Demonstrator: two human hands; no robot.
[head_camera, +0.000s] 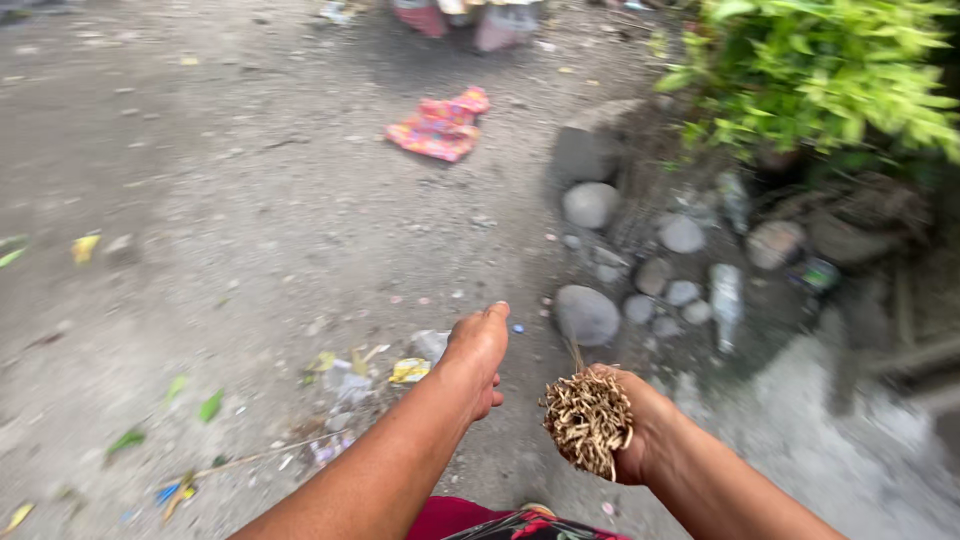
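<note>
**A fistful of dry stalks over a littered dirt yard**

The ground (250, 220) takes up nearly everything here: packed grey dirt, gritty and uneven, running off to a green bush (830, 75) at the upper right. Below the bush lies a cluster of rounded grey stones (590, 205), with a clear plastic bottle (726, 300) lying among them. Farther off on the dirt sits a crumpled pink patterned cloth (440, 125), well apart from the person. Near the feet there are scraps of wrappers (408, 370) and a few fallen leaves (210, 405).

The right hand (640, 430) is closed around a bundle of dry stalks (588, 420), fingers wrapped about its shaft so the cut ends fan out toward the camera. It looks like the butt of a stick broom, though its far end is hidden. I'd judge it light, stiff as a bunch but brittle stalk by stalk, and prone to shedding; a firm grip round the bound middle suits it best.

The left hand (478, 355) reaches forward over the litter, holding nothing, fingers stretched together and pointing away.
</note>
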